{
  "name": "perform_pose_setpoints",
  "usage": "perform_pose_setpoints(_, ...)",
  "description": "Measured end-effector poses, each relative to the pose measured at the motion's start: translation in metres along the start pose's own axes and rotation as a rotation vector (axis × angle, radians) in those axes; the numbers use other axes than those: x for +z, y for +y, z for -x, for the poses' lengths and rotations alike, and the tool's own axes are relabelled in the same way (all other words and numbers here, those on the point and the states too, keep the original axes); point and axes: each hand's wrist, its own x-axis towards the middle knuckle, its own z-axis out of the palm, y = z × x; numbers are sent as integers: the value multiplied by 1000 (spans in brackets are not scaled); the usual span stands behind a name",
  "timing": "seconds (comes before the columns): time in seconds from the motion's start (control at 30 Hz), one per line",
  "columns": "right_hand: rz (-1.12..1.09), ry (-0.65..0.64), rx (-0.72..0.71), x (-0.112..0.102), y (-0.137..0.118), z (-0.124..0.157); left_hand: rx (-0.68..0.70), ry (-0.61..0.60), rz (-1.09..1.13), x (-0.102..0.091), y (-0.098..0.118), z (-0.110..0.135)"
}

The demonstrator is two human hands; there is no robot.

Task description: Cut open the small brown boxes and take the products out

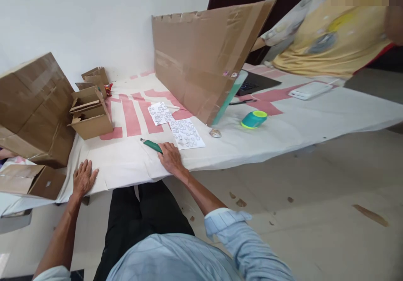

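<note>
Green cutter (151, 145) is in the right hand (171, 158), whose fingers are closed over its rear end; its dark tip points away to the left, just above the tabletop (233, 153).

From the left, a low carton (19, 177) sits just left of the left hand (84, 178), and a large cardboard box (40, 109) stands beyond it. The left hand grasps nothing: it lies palm down near the front edge, fingers spread. Ahead of it is a small open box (94, 123) with a divided inside; another box (97, 77) stands behind that, with something red (108, 89) beside it, too small to make out. Pink bands (130, 115) mark the cloth between these boxes and the right hand.

Straight ahead of the right hand lie two sheets of paper covered in small drawings, the smaller sheet (160, 112) farther off, the larger sheet (188, 135) just beside its fingers. Beyond them a tall cardboard panel (201, 54) stands upright. Right of the hand come a tape roll (215, 133), a pen (242, 102), a teal container (252, 120) with yellow ends and, well apart, a white device (310, 90). Across the tabletop is another person (330, 46) in a yellow top. Brown scraps (241, 203) dot the floor below.
</note>
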Motion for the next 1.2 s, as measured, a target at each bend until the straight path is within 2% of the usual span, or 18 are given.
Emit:
perform_pose_setpoints(0.27,14,14,-18,9,5,9,-139,21,47,-12,-8,70)
perform_pose_setpoints(0.47,81,56,-43,11,7,12,-257,75,20,-11,-5,126)
perform_pose_setpoints(0.57,102,61,-75,12,9,15,-325,90,84,-13,-5,149)
perform_pose_setpoints(0.77,116,130,-129,25,22,22,-476,319,360,-28,-18,180)
perform_pose_setpoints(0.87,102,141,-153,27,25,24,-590,429,384,-42,-38,186)
perform_pose_setpoints(0.97,62,141,-172,22,22,26,-718,542,459,-63,-66,179)
perform_pose_setpoints(1.07,33,140,-171,15,16,27,-837,623,573,-89,-101,158)
perform_pose_setpoints(1.2,29,150,-161,12,12,27,-952,664,717,-120,-142,124)
